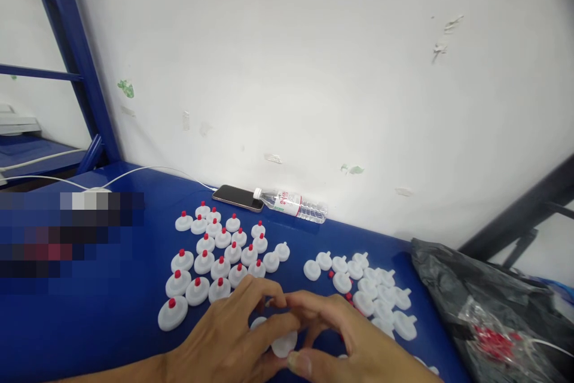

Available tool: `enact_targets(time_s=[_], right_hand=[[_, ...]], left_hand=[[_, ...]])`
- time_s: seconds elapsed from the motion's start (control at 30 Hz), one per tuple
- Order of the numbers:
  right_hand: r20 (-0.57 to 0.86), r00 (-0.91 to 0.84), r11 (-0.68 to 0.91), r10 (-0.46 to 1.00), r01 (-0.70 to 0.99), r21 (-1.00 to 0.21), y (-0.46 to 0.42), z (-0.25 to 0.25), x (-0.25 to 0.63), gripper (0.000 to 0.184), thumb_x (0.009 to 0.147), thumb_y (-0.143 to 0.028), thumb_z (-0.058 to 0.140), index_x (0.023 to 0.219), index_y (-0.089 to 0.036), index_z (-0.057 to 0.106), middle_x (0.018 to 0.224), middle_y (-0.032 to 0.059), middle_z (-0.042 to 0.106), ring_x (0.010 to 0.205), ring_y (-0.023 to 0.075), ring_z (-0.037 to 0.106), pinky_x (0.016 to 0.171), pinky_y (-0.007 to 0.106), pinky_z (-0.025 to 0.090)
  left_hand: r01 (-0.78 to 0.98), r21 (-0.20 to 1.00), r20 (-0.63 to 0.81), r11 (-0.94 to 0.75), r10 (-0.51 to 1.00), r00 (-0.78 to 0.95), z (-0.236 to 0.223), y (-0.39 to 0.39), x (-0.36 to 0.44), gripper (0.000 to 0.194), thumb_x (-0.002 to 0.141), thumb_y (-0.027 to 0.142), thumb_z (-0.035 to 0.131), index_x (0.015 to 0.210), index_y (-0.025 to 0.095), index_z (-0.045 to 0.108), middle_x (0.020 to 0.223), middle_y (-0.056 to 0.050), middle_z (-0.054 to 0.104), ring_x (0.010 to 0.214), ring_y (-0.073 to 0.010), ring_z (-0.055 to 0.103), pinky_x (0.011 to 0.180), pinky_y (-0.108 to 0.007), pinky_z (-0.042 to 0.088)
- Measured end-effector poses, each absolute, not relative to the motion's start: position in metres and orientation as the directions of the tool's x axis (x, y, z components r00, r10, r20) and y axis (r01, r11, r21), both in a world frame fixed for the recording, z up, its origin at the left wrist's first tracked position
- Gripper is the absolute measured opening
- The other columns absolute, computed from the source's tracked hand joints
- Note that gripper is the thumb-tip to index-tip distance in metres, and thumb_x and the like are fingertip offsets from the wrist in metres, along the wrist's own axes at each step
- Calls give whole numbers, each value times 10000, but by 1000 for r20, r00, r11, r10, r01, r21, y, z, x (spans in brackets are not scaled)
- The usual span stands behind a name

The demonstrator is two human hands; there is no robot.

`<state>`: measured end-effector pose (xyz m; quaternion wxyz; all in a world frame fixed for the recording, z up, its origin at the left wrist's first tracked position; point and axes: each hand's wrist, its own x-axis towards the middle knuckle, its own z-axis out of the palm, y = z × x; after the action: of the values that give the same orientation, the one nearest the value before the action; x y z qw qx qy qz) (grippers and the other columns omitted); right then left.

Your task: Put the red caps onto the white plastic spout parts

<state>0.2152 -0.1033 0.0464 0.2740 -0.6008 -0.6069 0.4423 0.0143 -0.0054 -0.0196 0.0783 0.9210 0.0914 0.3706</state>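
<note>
Both hands meet at the bottom middle, fingers curled around a white round nozzle cap. My left hand is closed on it, and my right hand presses against it with the thumb low at its edge. The fingertips hide much of the cap and its nozzle. Left of them stand several white caps with red tips on their nozzles. A couple of caps with bare nozzles stand at the end of that group. On the right lies a cluster of bare white caps, with small red tips among them.
A blue tabletop runs up to the white wall. Along the wall lie a phone on a white cable and a clear water bottle. At right are a black plastic bag and a clear bag of red pieces. Blue metal posts stand left.
</note>
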Motion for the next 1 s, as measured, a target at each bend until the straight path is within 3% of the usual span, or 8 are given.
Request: enact_targets(time_s=[0.1, 0.2, 0.3, 0.5, 0.63, 0.77, 0.87, 1.0], right_hand=[[-223, -130, -139, 966, 463, -875, -103, 50, 213, 454, 764, -453, 776, 1196, -331, 711, 1111, 34, 722, 1038, 279, 655, 950, 385, 500], [-127, -127, -60, 984, 429, -901, -99, 53, 210, 294, 747, -250, 728, 1039, -273, 753, 941, 18, 747, 889, 237, 679, 855, 336, 533], [-23, -105, 23, 994, 413, -910, -96, 51, 207, 404, 666, -117, 640, 1048, -220, 725, 862, 16, 743, 757, 194, 678, 730, 284, 554], [28, -236, 138, 971, 460, -877, -89, 18, 208, 303, 651, -247, 775, 950, -277, 738, 863, -22, 756, 749, 184, 676, 739, 251, 538], [126, -276, 250, 953, 478, -842, -87, 4, 208, 232, 636, -368, 792, 836, -265, 732, 780, -21, 755, 637, 175, 671, 665, 235, 536], [170, -201, 255, 965, 552, -794, -95, 21, 202, 225, 729, -368, 748, 935, -278, 737, 833, -22, 757, 728, 177, 688, 722, 225, 547], [208, -196, 285, 958, 582, -762, -99, 31, 199, 377, 751, -287, 741, 1127, -304, 722, 984, -8, 781, 781, 177, 711, 725, 209, 569], [279, -185, 331, 942, 638, -695, -102, 32, 198, 583, 704, -156, 753, 1248, -352, 672, 1096, -28, 776, 894, 184, 742, 788, 199, 585]], left_hand=[[156, 257, 636, -954, 289, 716, -17, -10, 11, 261, 1018, 335, 476, 1268, 307, 549, 1120, -36, 573, 818, -142, 614, 590, -201, 502], [196, 337, 589, -921, 369, 719, -9, -15, 5, 421, 995, 350, 503, 1401, 290, 412, 1310, -71, 551, 968, -176, 652, 781, -260, 571], [177, 347, 552, -921, 353, 755, -5, -15, -2, 618, 965, 359, 535, 1512, 276, 258, 1378, -88, 559, 1140, -232, 616, 953, -331, 540], [36, 288, 547, -957, 195, 814, -22, -2, 0, 853, 945, 561, 531, 1585, 264, 53, 1224, -69, 674, 1132, -271, 619, 904, -337, 553], [-36, 247, 598, -968, 123, 792, -32, 4, 7, 856, 953, 591, 505, 1586, 244, 44, 1109, -57, 715, 1016, -252, 650, 833, -319, 567], [-56, 262, 635, -963, 129, 762, -24, 2, 9, 693, 1027, 561, 365, 1585, 251, 93, 1074, -47, 725, 952, -233, 652, 797, -316, 560], [-68, 308, 634, -949, 151, 758, -15, -3, 8, 631, 1045, 566, 285, 1578, 283, 99, 1035, -24, 731, 897, -212, 654, 817, -322, 544], [-10, 362, 604, -932, 226, 764, -7, -7, 9, 602, 1035, 569, 308, 1560, 319, 152, 1057, -15, 733, 931, -201, 655, 843, -315, 533]])
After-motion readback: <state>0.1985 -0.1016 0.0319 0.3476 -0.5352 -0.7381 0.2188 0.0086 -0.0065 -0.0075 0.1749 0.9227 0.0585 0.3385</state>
